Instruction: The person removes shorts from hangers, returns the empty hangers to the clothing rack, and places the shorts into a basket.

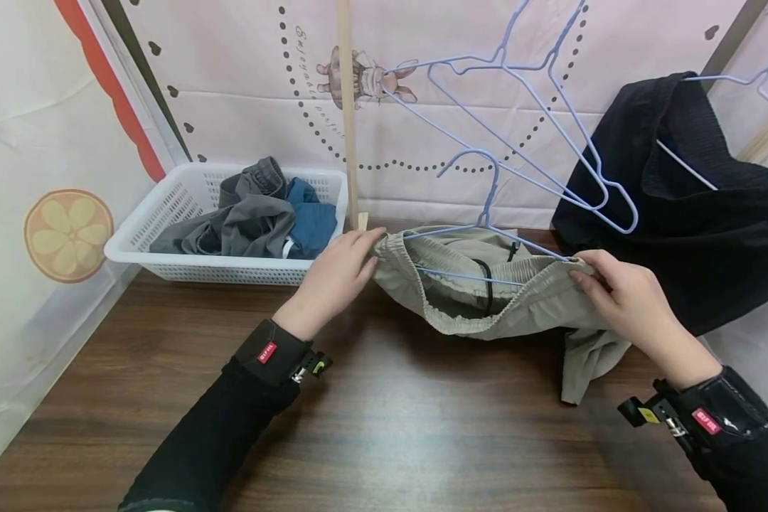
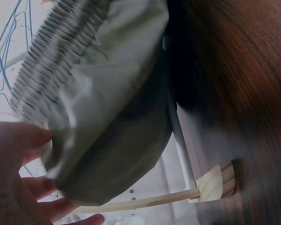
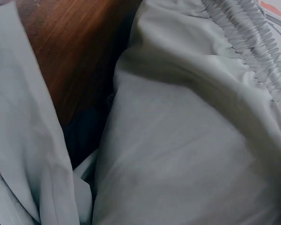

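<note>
A pair of light khaki pants (image 1: 525,313) with a gathered elastic waistband hangs between my hands, its waist opening facing up. Inside the opening sits a blue hanger (image 1: 491,203), its hook rising above the cloth. My left hand (image 1: 340,274) pinches the waistband's left end, thumb and fingers on the fabric; the left wrist view shows the gathered waistband (image 2: 61,61) beside those fingers. At the other end my right hand (image 1: 627,299) pinches the waistband near the hanger's right tip. A black drawstring (image 1: 488,284) dangles inside the waist. In the right wrist view the pants' cloth (image 3: 178,140) fills most of the picture.
A white basket (image 1: 230,269) holding grey and blue garments stands back left. Blue hangers (image 1: 505,64) hang at the back, above the khaki pants. Black pants (image 1: 653,213) hang on a hanger at right. A wooden post (image 1: 347,121) rises beside the basket from the brown table (image 1: 384,441).
</note>
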A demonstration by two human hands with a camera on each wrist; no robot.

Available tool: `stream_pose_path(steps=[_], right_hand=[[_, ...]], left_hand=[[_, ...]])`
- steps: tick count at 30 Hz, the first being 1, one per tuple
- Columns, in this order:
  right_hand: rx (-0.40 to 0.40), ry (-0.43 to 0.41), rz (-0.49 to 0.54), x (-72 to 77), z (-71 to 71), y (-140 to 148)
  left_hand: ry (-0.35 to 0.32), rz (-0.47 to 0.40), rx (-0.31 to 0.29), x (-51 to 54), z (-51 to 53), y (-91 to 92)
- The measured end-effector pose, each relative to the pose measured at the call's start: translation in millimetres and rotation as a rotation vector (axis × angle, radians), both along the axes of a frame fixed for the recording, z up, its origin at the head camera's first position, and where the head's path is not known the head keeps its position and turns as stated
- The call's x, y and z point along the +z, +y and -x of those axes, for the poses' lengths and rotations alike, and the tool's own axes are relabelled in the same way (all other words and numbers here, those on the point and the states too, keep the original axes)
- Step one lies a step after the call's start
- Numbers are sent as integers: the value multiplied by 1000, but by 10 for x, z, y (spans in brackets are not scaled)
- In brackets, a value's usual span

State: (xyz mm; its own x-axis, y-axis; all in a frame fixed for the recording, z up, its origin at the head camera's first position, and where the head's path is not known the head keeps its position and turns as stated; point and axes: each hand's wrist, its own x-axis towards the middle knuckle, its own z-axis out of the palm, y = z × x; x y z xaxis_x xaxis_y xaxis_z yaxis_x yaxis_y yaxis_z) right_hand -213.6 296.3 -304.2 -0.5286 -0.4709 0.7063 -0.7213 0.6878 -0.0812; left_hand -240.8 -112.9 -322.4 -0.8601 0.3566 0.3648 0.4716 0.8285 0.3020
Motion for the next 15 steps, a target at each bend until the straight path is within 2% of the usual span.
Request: stream_pose_path(steps=[5, 15], right_hand=[[-17, -2, 19, 36, 15, -45], [-45, -26, 55, 146, 78, -247]], left_hand=[[6, -40, 6, -1, -17, -36], [89, -70, 31, -7, -59, -40]])
